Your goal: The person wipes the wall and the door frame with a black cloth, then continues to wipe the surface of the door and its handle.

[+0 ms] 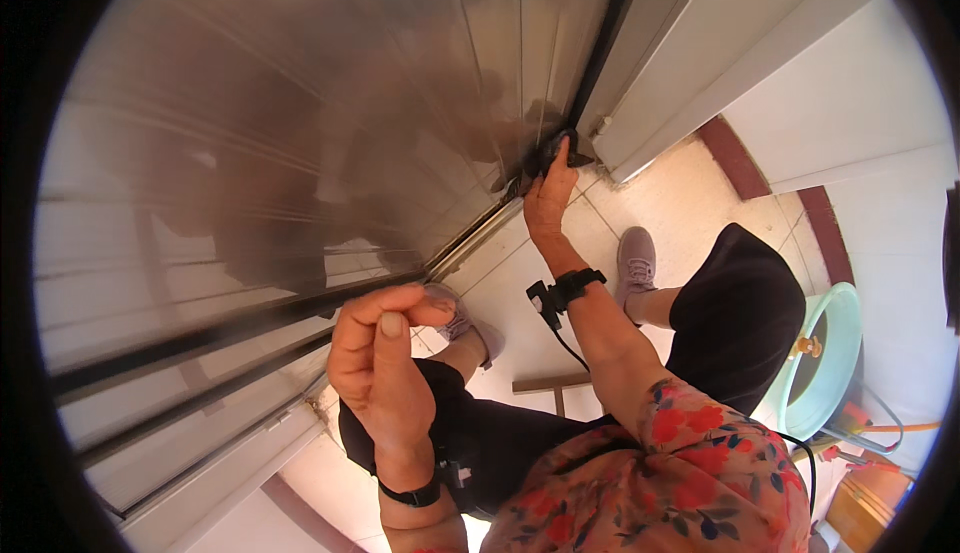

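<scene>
My right hand [550,193] reaches down to the bottom corner of a glossy, reflective door panel [390,148]. Under its fingers is a bunched black cloth [556,149], pressed where the panel meets a black edge strip [609,35]; the index finger points along it. Part of the cloth is hidden by the hand. My left hand [382,362] is raised near the panel's lower edge, its fingers loosely curled in beside the thumb, with nothing visible in them. A narrow metal strip [480,232] runs along the panel's foot.
White panels [847,73] with dark red skirting [735,159] stand at right. A pale green basin [844,358] is beside my knee. Between my shoes [637,260] lies tiled floor [510,290], with a wooden bar [551,383] nearby. Both wrists wear straps; a cable trails from the right one.
</scene>
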`<state>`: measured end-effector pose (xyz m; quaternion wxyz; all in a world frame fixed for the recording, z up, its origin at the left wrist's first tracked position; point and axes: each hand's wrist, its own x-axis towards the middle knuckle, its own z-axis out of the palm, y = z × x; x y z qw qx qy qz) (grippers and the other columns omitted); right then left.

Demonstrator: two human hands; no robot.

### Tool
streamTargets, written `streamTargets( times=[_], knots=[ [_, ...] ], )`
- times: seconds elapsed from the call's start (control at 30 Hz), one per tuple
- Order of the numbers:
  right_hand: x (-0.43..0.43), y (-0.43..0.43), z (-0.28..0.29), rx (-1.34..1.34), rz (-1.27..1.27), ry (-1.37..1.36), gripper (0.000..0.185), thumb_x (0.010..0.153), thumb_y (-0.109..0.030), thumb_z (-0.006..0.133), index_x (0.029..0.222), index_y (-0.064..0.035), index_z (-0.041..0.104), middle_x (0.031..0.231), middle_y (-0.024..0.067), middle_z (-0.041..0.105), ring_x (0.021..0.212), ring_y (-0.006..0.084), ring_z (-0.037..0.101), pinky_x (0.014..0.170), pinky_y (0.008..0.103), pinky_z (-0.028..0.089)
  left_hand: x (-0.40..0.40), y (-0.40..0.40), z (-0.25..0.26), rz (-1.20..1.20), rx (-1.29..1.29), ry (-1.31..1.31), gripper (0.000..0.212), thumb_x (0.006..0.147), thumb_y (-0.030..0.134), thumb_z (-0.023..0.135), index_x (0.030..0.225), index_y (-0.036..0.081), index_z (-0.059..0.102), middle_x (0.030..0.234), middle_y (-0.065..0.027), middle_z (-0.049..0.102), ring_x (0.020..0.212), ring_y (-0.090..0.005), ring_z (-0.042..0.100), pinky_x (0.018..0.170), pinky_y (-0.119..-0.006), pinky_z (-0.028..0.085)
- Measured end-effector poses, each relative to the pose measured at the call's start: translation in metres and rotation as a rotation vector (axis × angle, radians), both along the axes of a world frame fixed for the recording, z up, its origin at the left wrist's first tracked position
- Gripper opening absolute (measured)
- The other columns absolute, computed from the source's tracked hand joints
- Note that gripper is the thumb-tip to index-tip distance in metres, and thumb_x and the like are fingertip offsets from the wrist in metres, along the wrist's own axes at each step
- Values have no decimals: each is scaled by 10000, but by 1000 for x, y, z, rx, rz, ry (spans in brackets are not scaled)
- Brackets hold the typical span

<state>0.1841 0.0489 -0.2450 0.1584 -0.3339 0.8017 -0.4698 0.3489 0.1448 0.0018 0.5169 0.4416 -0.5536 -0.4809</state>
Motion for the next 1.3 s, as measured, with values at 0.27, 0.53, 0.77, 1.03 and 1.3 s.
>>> streamTargets(
  times=[0.27,0.53,0.77,1.03,1.3],
  knots=[
    [-19,-34,-87,-146,-244,-1400,551,901,-114,377,1416,-126,183,1381,180,324,1176,288,437,895,411,409,-12,0,7,-43,30,-10,183,904,133,491,949,-30,561,740,-114,625,722,-195,605,745,-320,487],
    [1,-9,80,-433,-142,-1425,599,836,18,360,1400,-96,194,1210,128,432,1002,260,469,795,405,447,0,-1,-1,21,14,44,172,901,112,484,948,-6,600,721,-73,625,675,-143,595,697,-271,477],
    [-3,23,276,-1023,199,-700,588,831,16,418,1389,4,235,1330,115,381,1153,200,404,999,290,288,9,1,-32,-555,-377,-932,172,849,216,496,891,106,621,725,-139,602,620,-291,602,548,-386,454],
    [111,43,366,-979,436,870,540,685,-3,519,1209,-131,558,850,92,553,797,260,454,740,380,341,-37,43,-70,-1134,-350,-1293,253,796,294,583,805,65,688,824,-141,662,804,-321,635,695,-440,477],
    [129,19,333,-1346,654,1089,124,627,-212,584,747,-196,557,761,-29,487,732,152,433,583,284,323,-45,39,-77,-1129,-354,-1222,296,821,284,566,798,3,657,782,-173,648,773,-338,631,654,-444,469]
  ],
)
